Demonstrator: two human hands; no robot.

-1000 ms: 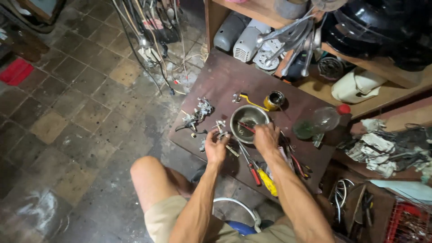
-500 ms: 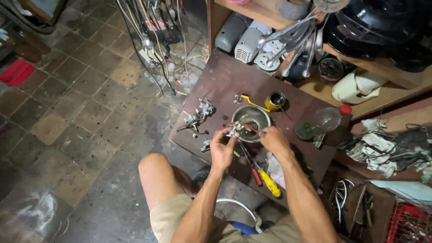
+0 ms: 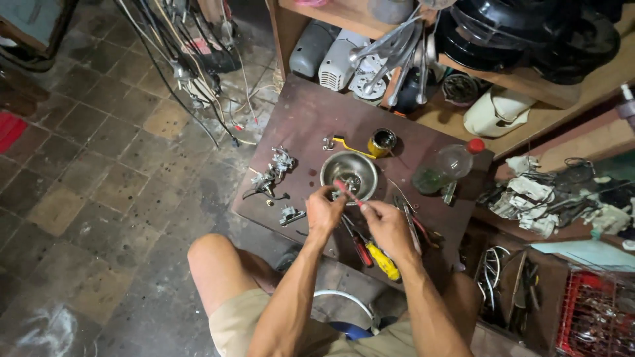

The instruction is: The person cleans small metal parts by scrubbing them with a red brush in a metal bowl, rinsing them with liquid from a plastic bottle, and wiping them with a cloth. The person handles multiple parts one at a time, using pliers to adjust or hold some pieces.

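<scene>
While my left hand [image 3: 324, 213] pinches a small metal part [image 3: 338, 194] over the table [image 3: 311, 119], just before the steel bowl [image 3: 349, 173], my right hand [image 3: 385, 225] pinches a thin red-tipped tool [image 3: 346, 191]. Both seem light, stiff, slippery; fingertip hold suits.

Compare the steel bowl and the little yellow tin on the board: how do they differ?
The steel bowl is wide, shallow and silver; the yellow tin is narrow, taller-sided and yellow. The bowl sits just beyond the left hand and right hand; the tin stands farther away. Both are round, open-topped and upright.
</scene>
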